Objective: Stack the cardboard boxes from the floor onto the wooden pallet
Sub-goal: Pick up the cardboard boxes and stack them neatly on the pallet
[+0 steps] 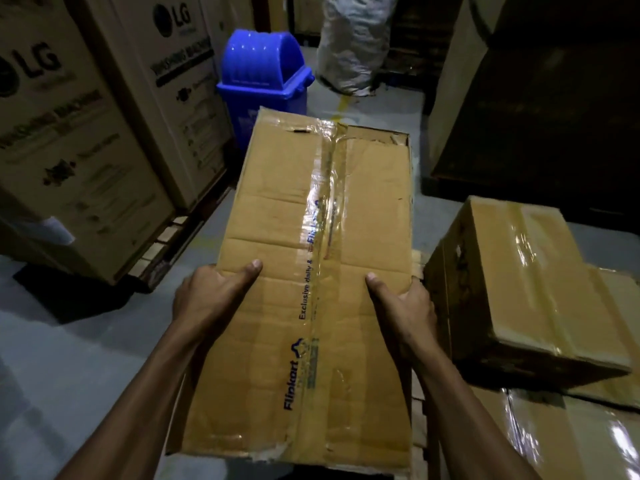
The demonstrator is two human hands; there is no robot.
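A long taped cardboard box (277, 216) with blue Flipkart print fills the middle of the view. My left hand (207, 296) grips its left edge, thumb lying on top. My right hand (403, 306) grips its right edge the same way. Wooden pallet slats (419, 431) show just under the box's right side. On the pallet to the right stands a tape-wrapped box (530, 289) on top of other taped boxes (571, 441).
Tall LG appliance cartons (79, 140) on a pallet line the left side. A blue swing-lid bin (266, 74) stands beyond the held box, with a white sack (353, 43) behind it. Large dark cartons (540, 98) rise at the right. Grey floor (69, 368) lies at the lower left.
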